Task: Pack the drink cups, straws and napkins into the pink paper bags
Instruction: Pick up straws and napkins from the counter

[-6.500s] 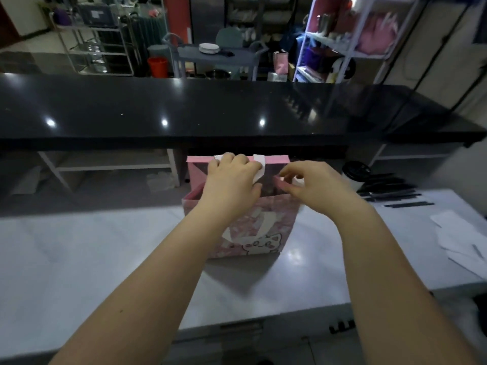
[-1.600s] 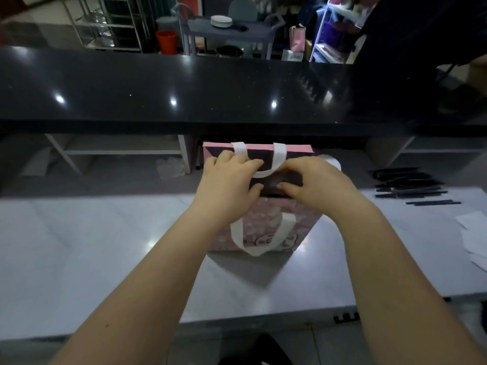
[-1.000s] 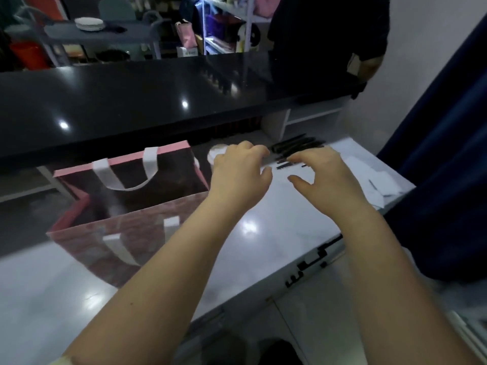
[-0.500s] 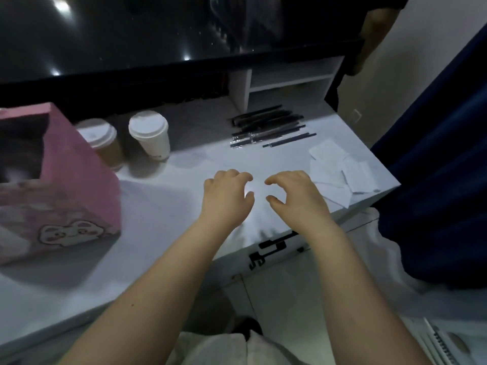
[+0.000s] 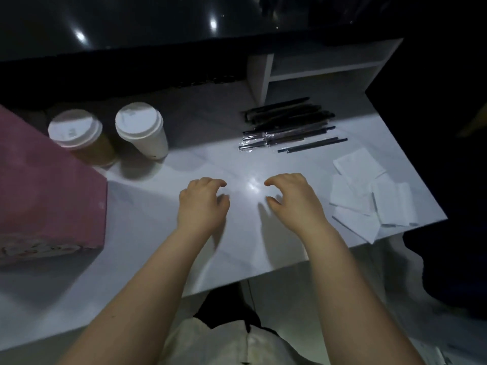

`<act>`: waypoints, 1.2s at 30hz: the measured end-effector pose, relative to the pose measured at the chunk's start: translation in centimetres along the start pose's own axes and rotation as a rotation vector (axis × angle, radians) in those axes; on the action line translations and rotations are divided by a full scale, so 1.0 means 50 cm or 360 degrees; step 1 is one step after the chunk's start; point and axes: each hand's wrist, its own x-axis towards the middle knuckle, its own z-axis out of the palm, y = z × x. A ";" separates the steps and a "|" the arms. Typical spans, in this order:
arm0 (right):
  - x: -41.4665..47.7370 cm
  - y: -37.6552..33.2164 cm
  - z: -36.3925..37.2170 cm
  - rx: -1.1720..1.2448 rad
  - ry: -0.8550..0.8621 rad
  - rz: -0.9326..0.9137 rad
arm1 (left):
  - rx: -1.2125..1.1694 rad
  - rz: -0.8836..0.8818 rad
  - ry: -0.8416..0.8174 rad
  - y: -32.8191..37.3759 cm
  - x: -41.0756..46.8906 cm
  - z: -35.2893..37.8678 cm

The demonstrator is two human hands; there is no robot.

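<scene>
Drink cups (image 5: 143,133) stand upright just beside pink bag (image 5: 47,196). Our left hand (image 5: 203,204) & right hand (image 5: 292,201) hover over table (image 5: 158,233), fingers loose, holding nothing. We shd grab 1 cup by side, keep it straight, lower slow into bag so nothing spills.

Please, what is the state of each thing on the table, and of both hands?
Bag: standing, top out of view.
Brown cup: upright, lid on.
White cup: upright, lid on.
Straws: wrapped, lying in a pile.
Napkins: lying flat, overlapping.
Left hand: empty, fingers loosely curled.
Right hand: empty, fingers loosely curled.
</scene>
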 end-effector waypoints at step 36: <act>0.460 0.228 -0.080 -0.0305 -0.0032 -0.0146 | -0.0055 -0.0113 0.0109 0.195 0.351 0.051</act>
